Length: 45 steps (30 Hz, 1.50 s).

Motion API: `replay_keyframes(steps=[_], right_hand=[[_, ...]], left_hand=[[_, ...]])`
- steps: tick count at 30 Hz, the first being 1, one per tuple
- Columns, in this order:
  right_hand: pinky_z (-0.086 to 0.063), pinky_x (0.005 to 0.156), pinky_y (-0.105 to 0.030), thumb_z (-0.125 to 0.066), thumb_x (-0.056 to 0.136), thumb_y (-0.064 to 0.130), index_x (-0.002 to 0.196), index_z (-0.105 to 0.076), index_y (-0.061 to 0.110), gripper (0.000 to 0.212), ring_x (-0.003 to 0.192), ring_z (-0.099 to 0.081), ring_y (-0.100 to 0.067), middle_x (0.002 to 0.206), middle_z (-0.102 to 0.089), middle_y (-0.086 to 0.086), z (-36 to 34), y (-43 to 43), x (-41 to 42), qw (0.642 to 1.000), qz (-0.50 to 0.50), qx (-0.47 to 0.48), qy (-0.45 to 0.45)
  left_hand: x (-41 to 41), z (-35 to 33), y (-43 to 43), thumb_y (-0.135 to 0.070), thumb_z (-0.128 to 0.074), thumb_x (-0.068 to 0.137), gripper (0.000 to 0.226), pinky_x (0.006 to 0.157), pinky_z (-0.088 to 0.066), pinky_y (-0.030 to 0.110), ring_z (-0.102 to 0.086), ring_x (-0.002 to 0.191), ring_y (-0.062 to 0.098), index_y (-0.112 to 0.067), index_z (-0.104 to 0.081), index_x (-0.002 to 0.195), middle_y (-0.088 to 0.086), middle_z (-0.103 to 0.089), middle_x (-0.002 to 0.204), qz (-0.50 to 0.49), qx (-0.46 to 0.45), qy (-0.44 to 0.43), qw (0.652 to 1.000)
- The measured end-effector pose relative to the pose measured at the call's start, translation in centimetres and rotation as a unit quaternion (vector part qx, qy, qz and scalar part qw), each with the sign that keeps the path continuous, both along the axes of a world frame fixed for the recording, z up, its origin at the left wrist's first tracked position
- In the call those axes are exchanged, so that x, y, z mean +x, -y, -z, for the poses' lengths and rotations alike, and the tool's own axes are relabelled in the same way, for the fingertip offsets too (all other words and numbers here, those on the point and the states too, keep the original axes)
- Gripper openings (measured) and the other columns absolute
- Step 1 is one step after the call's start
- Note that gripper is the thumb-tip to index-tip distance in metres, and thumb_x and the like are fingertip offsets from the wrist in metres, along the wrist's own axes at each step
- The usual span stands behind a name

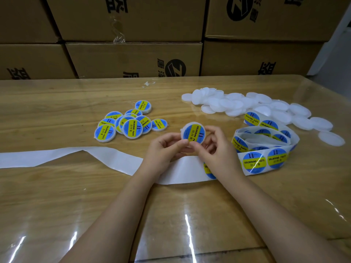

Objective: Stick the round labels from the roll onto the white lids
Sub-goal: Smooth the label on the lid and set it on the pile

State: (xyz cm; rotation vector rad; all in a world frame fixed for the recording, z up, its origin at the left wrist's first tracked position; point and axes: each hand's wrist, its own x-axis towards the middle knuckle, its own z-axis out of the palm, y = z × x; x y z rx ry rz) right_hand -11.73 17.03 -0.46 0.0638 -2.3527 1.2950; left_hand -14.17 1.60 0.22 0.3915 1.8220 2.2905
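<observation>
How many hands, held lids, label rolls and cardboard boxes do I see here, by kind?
Hands: 2, left hand and right hand
Labelled lid, held by both: 1
Label roll: 1
Cardboard boxes: 6
Total: 10

We look in on a small packing room, or a stockroom: printed cardboard cartons (133,21) stand stacked behind a wooden desk (57,186) (under a clear plastic sheet (190,224)), on which lie a heap of white lids (237,103), a pile of labelled lids (129,124) and a loose roll of labels (266,149).
</observation>
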Motion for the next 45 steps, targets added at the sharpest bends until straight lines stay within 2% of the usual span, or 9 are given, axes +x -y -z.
replay_keyframes(steps=[6, 13, 26, 28, 31, 32, 35, 41, 45], right_hand=[[-0.045, 0.060, -0.023, -0.073, 0.081, 0.019, 0.114, -0.054, 0.019, 0.038, 0.062, -0.054, -0.008, 0.068, -0.056, 0.006, 0.0, 0.2, -0.1, 0.999, -0.036, -0.024, -0.025], [-0.050, 0.065, -0.035, -0.059, 0.092, 0.010, 0.102, -0.055, 0.021, 0.016, 0.067, -0.059, -0.018, 0.065, -0.058, 0.002, -0.3, 0.1, 0.1, 0.994, -0.069, -0.085, -0.021], [-0.043, 0.052, -0.019, -0.054, 0.095, 0.025, 0.070, -0.053, 0.016, 0.026, 0.048, -0.050, 0.000, 0.049, -0.056, 0.008, -0.2, -0.4, -0.1, 0.990, -0.014, -0.140, 0.008], [-0.046, 0.052, -0.027, -0.056, 0.093, 0.028, 0.070, -0.052, 0.008, 0.031, 0.048, -0.053, -0.003, 0.052, -0.057, -0.001, -0.3, -0.4, 0.0, 0.990, -0.006, -0.140, 0.014], [-0.045, 0.055, -0.042, -0.059, 0.089, 0.036, 0.068, -0.045, 0.001, 0.044, 0.054, -0.051, -0.027, 0.060, -0.054, -0.022, -0.4, -0.3, 0.1, 0.991, 0.002, -0.135, 0.017], [-0.044, 0.055, -0.043, -0.061, 0.087, 0.039, 0.065, -0.042, 0.003, 0.046, 0.055, -0.047, -0.030, 0.057, -0.050, -0.018, -0.4, -0.3, 0.1, 0.991, 0.005, -0.132, 0.023], [-0.036, 0.052, -0.034, -0.065, 0.080, 0.048, 0.059, -0.037, 0.015, 0.048, 0.050, -0.038, -0.012, 0.048, -0.038, 0.008, -0.4, -0.2, 0.1, 0.993, 0.024, -0.103, 0.042], [-0.052, 0.065, -0.050, -0.051, 0.087, 0.051, 0.073, -0.053, 0.005, 0.048, 0.068, -0.057, -0.035, 0.069, -0.059, -0.020, -1.0, 0.0, 0.3, 0.991, -0.013, -0.128, 0.033], [-0.055, 0.072, -0.031, -0.046, 0.099, 0.028, 0.087, -0.065, 0.014, 0.027, 0.080, -0.065, -0.020, 0.078, -0.068, -0.004, -0.9, -0.3, 0.1, 0.991, -0.026, -0.123, 0.038]], left_hand=[[-0.3, 0.2, 0.3, -0.011, -0.060, 0.087, 0.008, 0.068, -0.056, 0.021, -0.072, 0.081, 0.017, -0.011, -0.068, 0.090, 0.005, -0.075, 0.082, -0.003, -0.003, -0.007, 1.000], [-0.4, 0.2, 0.3, -0.028, -0.062, 0.077, 0.024, 0.068, -0.054, 0.020, -0.072, 0.081, 0.017, -0.012, -0.068, 0.094, 0.004, -0.075, 0.083, 0.004, -0.005, -0.019, 1.000], [0.1, 0.1, -0.2, 0.000, -0.051, 0.092, 0.016, 0.065, -0.050, 0.014, -0.067, 0.067, 0.004, -0.008, -0.065, 0.090, -0.006, -0.072, 0.072, 0.031, -0.035, -0.082, 0.996], [0.2, 0.0, -0.3, 0.000, -0.052, 0.091, 0.018, 0.066, -0.049, 0.012, -0.065, 0.068, 0.000, -0.010, -0.066, 0.089, -0.008, -0.072, 0.072, 0.033, -0.045, -0.093, 0.994], [0.3, 0.1, -0.4, 0.001, -0.053, 0.091, 0.019, 0.067, -0.048, 0.009, -0.065, 0.070, -0.003, -0.013, -0.067, 0.088, -0.011, -0.072, 0.072, 0.039, -0.059, -0.109, 0.991], [0.3, 0.2, -0.4, -0.001, -0.054, 0.090, 0.018, 0.069, -0.048, 0.010, -0.066, 0.073, -0.002, -0.014, -0.067, 0.089, -0.010, -0.073, 0.074, 0.044, -0.063, -0.113, 0.991], [0.4, 0.5, -0.5, -0.014, -0.060, 0.087, 0.012, 0.075, -0.049, 0.014, -0.067, 0.081, 0.002, -0.019, -0.070, 0.090, -0.010, -0.073, 0.080, 0.044, -0.092, -0.130, 0.986], [0.1, 0.6, -0.5, -0.004, -0.055, 0.090, 0.018, 0.074, -0.052, 0.016, -0.070, 0.079, 0.007, -0.016, -0.069, 0.092, -0.005, -0.074, 0.080, 0.032, -0.063, -0.102, 0.992], [0.0, 0.5, -0.6, -0.003, -0.052, 0.093, 0.017, 0.069, -0.053, 0.017, -0.070, 0.072, 0.009, -0.010, -0.068, 0.094, -0.002, -0.074, 0.078, 0.019, -0.041, -0.071, 0.996]])
